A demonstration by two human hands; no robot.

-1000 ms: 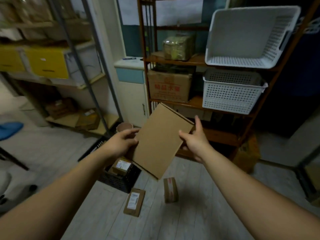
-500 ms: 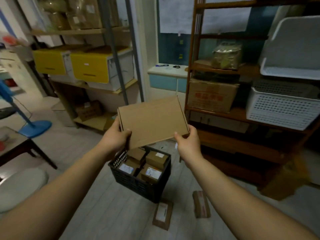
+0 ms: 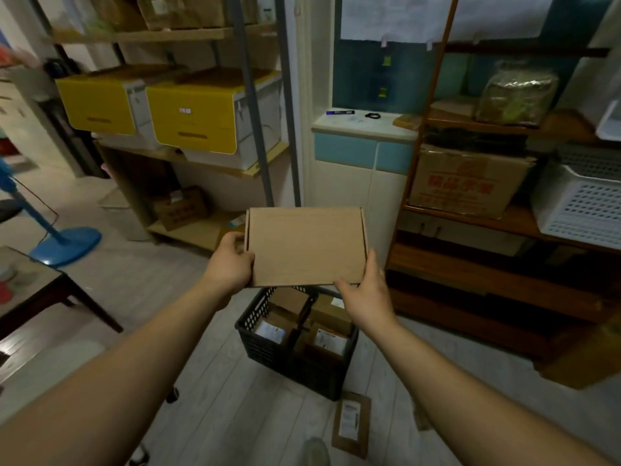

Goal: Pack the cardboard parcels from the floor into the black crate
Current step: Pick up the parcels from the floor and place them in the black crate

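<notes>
Item handled: one flat rectangular cardboard parcel, plain matte brown, no label on the upturned face, with a folded flap seam down each short side. It is held in the air, roughly level, above the far rim of the black crate. Left hand grips the near-left corner, fingers curled round the edge. Right hand holds the near-right corner, thumb on the top face; its fingers go under the parcel and cannot be seen. The crate is rectangular, of black plastic with lattice walls, and stands on a pale plank floor. It holds at least four small brown boxes, three of them showing white printed labels; the exact count cannot be told. On the floor, one flat labelled parcel lies just beside the crate's near corner. Surroundings: two yellow-fronted plastic bins on a grey metal rack to the left; one brown carton with red print and one white perforated basket on a dark wooden shelf unit to the right.
</notes>
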